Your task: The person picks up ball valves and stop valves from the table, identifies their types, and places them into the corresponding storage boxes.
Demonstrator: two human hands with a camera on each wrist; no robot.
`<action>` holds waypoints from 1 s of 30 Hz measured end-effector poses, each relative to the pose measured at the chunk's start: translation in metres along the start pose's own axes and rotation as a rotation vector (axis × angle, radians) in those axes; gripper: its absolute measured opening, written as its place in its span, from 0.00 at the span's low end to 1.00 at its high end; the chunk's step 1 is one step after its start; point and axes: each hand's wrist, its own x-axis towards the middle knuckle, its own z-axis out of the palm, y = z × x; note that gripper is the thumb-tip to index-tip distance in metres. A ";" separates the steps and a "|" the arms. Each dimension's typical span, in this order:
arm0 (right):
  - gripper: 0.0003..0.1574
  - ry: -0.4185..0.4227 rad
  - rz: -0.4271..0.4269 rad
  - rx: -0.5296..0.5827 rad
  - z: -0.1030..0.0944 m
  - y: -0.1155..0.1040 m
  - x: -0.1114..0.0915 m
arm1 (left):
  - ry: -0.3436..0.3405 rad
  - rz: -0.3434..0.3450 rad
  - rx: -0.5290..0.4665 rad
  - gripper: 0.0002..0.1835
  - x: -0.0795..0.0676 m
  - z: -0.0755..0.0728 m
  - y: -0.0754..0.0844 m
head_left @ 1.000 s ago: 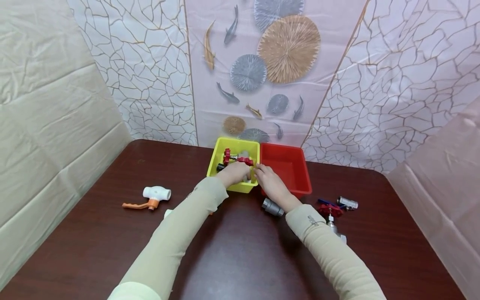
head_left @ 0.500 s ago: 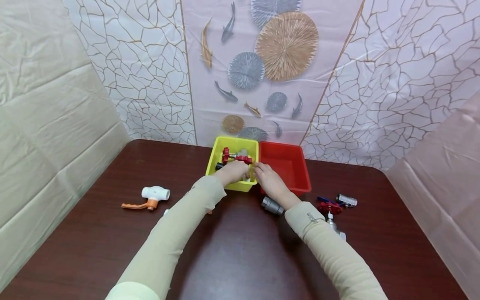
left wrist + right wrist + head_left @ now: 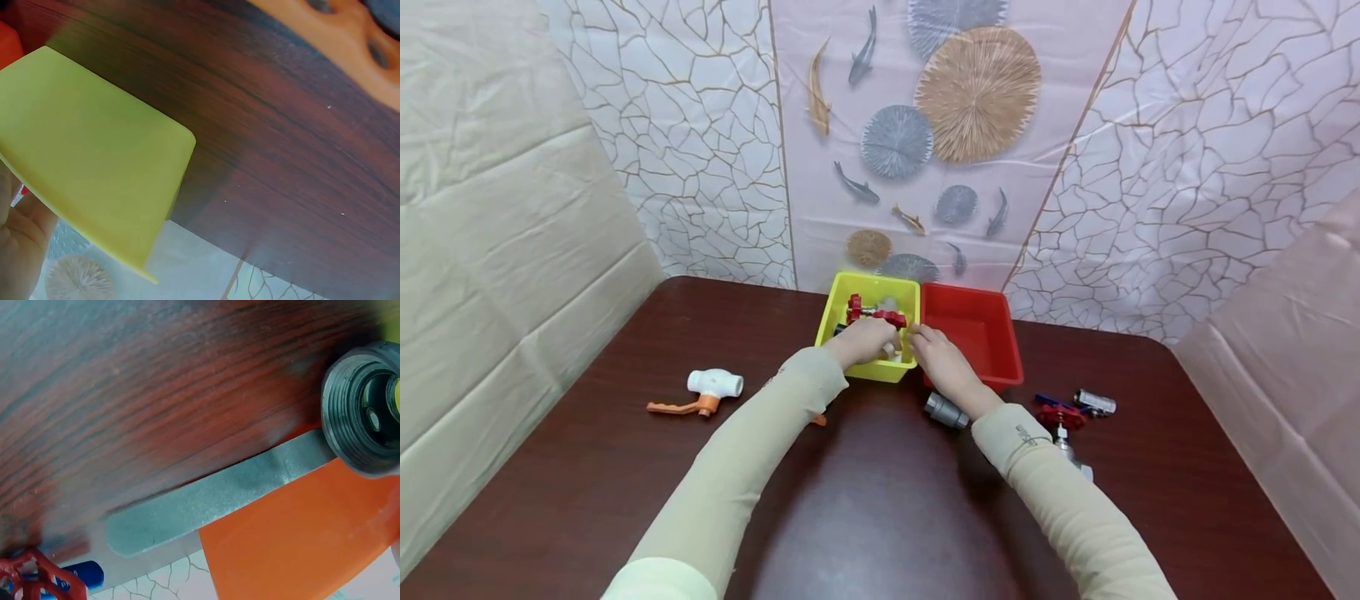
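My left hand (image 3: 867,340) reaches over the near rim into the yellow bin (image 3: 891,374), fingers pointing down inside. A small white part (image 3: 895,357) shows just under those fingers; whether they grip it I cannot tell. Behind the hand in the bin lie valves with red handwheels (image 3: 891,318). In the left wrist view, part of the left hand (image 3: 25,247) appears past the yellow bin's wall (image 3: 94,144). My right hand (image 3: 946,362) stretches forward over the near left corner of the red bin (image 3: 1009,342), fingertips at the yellow bin's right rim.
Below the right hand lies a grey threaded fitting (image 3: 946,412); a flat grey bar (image 3: 219,494) extends beside it. At left is a white valve with an orange lever (image 3: 713,385). Another orange piece (image 3: 344,37) lies near the left sleeve. A red-handwheel valve (image 3: 1063,421) and silver fitting (image 3: 1094,402) lie right.
My left hand and forearm have shifted slightly left within the yellow bin, and the sleeve now covers the white bit beside it. My right hand stays at the rim.
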 end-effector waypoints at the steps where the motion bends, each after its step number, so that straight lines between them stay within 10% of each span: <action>1: 0.21 0.004 0.001 -0.006 0.000 0.001 0.000 | 0.009 0.005 0.000 0.11 0.000 0.000 0.000; 30: 0.16 0.055 0.024 -0.052 -0.007 -0.004 0.003 | 0.193 0.107 0.137 0.08 -0.030 -0.018 0.008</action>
